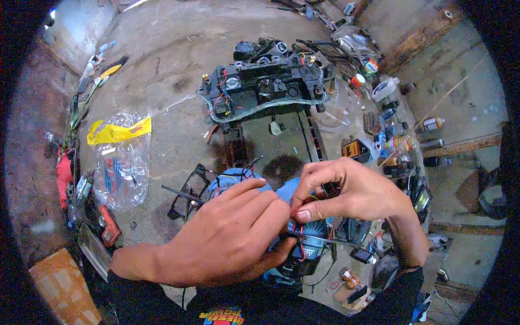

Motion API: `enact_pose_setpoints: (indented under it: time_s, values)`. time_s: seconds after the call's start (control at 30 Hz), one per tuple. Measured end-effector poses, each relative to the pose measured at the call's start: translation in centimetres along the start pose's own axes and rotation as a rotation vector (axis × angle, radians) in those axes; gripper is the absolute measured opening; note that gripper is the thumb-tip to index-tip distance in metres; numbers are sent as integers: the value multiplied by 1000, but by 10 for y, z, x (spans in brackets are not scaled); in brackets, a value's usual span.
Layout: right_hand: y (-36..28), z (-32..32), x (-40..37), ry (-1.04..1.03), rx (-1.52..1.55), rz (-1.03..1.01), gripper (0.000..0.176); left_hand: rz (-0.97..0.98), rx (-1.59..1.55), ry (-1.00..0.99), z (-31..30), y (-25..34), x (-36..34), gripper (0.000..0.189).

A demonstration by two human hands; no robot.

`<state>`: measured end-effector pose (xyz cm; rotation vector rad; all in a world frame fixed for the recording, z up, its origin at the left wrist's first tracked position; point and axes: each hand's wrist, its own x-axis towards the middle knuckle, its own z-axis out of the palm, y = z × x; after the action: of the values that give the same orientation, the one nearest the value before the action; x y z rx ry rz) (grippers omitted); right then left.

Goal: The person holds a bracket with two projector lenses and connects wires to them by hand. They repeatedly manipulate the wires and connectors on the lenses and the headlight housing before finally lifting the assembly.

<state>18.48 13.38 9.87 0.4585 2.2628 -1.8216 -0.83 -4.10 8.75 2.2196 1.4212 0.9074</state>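
Observation:
My left hand [238, 233] is curled closed over a long thin black strip [336, 239], whose ends stick out on both sides. Right beside its fingertips, my right hand [352, 189] pinches a thin red wire [299, 218] between thumb and forefinger. A yellow-green wire [313, 197] curves just above that thumb. More thin wires [252, 167] rise behind my left hand. Below the fingers, a red wire runs down over a blue and black thing with white lettering [313, 252]. Under the hands are blue-covered knees [287, 189]. My palms hide part of the work.
Ahead on the concrete floor lies a black headlight housing [265, 89] with wires and sealant along its edge. A clear plastic bag [122, 162] and a red tool [109, 225] lie left. Bottles, a white jug [385, 89] and a black-orange box [357, 149] line the right side.

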Motion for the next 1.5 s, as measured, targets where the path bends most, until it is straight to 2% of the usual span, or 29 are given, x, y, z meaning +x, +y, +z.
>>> enact_pose_setpoints:
  time_s: [0.23, 0.43, 0.63, 0.77, 0.87, 0.9, 1.0, 1.2, 1.27, 1.4, 1.5]
  values:
    - [2, 0, 5, 4, -14, -104, 24, 8, 16, 19, -1, 1, 1, 34]
    - [3, 3, 4, 22, -88, -48, 26, 4, 24, 34, 0, 1, 2, 35]
    - [5, 0, 4, -12, 41, -85, 26, 0, 4, 10, -1, 0, 1, 33]
    - [2, -1, 7, -34, -67, -44, 25, 1, 10, 0, 1, -1, 2, 31]
    - [12, -1, 10, 6, -46, -200, 29, -12, 33, -18, -2, 5, 6, 28]
    - [15, -4, 10, -77, -46, -174, 31, -34, 34, -11, 1, 4, 5, 28]
    - [19, 1, 12, -50, 8, -172, 25, -47, 67, -3, 3, 6, 5, 29]
    - [38, 1, 16, -108, 126, -418, 30, -158, 72, 0, 7, 14, 4, 31]
    - [36, -1, 15, -81, 40, -398, 32, -227, 56, -7, 8, 18, 5, 32]
    - [37, 0, 20, -65, -79, -328, 35, -258, 173, -21, 9, 14, -4, 58]
    - [47, -1, 23, -54, 32, -468, 37, -363, 180, -9, 7, 18, -5, 63]
